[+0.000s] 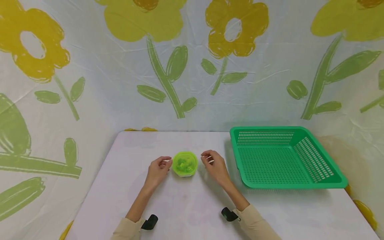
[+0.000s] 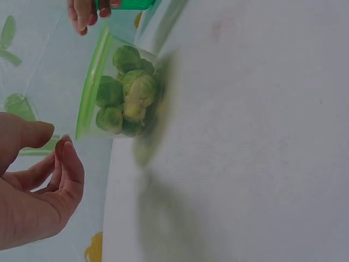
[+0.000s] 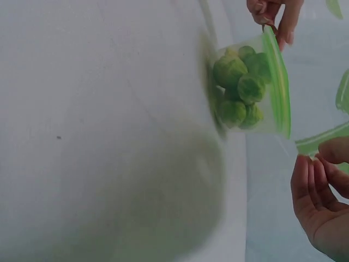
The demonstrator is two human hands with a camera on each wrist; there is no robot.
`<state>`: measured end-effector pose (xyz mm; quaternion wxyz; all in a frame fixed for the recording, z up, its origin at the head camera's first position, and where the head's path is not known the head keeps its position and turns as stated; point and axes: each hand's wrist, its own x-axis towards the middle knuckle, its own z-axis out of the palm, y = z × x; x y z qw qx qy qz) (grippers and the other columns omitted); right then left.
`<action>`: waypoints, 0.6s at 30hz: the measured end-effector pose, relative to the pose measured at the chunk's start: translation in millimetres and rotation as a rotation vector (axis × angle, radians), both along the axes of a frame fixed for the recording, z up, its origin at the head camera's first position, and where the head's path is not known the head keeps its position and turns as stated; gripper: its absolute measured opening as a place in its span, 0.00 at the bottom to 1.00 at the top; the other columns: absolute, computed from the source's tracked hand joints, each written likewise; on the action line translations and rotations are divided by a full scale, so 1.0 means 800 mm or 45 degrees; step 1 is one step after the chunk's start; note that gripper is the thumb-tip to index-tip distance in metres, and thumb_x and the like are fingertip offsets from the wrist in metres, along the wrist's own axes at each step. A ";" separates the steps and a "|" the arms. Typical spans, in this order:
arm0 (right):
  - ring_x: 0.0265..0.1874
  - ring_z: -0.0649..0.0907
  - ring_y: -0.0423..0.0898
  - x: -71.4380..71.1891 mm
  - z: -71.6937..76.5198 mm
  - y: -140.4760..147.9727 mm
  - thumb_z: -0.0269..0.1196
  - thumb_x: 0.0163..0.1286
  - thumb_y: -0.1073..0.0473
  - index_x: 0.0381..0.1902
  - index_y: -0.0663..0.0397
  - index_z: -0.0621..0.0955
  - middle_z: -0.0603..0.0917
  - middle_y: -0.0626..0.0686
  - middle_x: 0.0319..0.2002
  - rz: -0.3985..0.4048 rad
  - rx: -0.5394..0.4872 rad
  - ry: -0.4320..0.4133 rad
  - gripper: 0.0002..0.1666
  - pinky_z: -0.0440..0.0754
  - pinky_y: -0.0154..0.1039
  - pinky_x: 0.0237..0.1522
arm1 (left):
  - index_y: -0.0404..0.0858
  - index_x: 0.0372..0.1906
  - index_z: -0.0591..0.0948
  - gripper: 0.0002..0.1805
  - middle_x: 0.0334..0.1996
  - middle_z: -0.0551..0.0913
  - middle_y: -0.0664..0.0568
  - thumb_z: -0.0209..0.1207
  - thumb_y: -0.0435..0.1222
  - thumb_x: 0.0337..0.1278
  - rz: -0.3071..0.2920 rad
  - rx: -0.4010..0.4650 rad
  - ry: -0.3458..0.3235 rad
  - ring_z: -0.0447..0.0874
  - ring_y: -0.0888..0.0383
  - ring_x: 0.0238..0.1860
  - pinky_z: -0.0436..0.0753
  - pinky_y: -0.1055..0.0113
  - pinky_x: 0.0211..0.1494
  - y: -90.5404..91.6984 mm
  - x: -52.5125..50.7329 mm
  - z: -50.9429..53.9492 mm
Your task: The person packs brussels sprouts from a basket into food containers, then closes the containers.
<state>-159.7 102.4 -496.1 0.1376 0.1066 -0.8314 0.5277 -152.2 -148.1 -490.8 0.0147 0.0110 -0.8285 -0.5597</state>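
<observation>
A small clear container [image 1: 185,164] with a bright green rim stands upright on the table between my hands. Through its wall, several Brussels sprouts [image 2: 131,90] show, also as green lumps [image 3: 240,82] in the right wrist view. Just left of the rim is my left hand [image 1: 159,170], its fingers loosely bent and thumb near the fingertips; contact with the rim is hard to tell. On the other side, a small gap separates my right hand [image 1: 215,166] from the container. Its fingers are also loosely curled, with nothing visible between them.
A large green plastic basket [image 1: 285,166] with slotted sides stands to the right on the white table [image 1: 180,216]. Behind and at the sides hangs a white cloth [image 1: 264,96] printed with yellow flowers. A dark camera is worn on each wrist.
</observation>
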 end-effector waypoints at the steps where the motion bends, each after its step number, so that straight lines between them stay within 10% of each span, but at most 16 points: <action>1: 0.33 0.85 0.51 0.000 0.003 0.002 0.67 0.72 0.66 0.42 0.61 0.85 0.85 0.54 0.35 -0.007 0.013 0.030 0.04 0.84 0.34 0.34 | 0.30 0.51 0.85 0.12 0.35 0.86 0.39 0.63 0.34 0.71 0.002 -0.013 0.008 0.86 0.40 0.35 0.82 0.74 0.32 -0.001 0.000 0.003; 10: 0.32 0.84 0.50 0.002 0.025 0.023 0.65 0.72 0.67 0.39 0.64 0.83 0.85 0.55 0.34 -0.009 0.095 0.203 0.03 0.85 0.41 0.33 | 0.31 0.47 0.88 0.10 0.37 0.86 0.36 0.63 0.34 0.70 0.013 -0.076 0.039 0.86 0.38 0.38 0.83 0.74 0.34 -0.011 -0.004 0.025; 18: 0.33 0.82 0.47 0.005 0.040 0.041 0.65 0.72 0.68 0.39 0.65 0.82 0.83 0.54 0.34 0.005 0.239 0.339 0.03 0.84 0.41 0.37 | 0.31 0.45 0.88 0.09 0.35 0.88 0.44 0.63 0.34 0.70 0.003 -0.173 0.115 0.84 0.55 0.34 0.84 0.73 0.36 -0.022 -0.008 0.040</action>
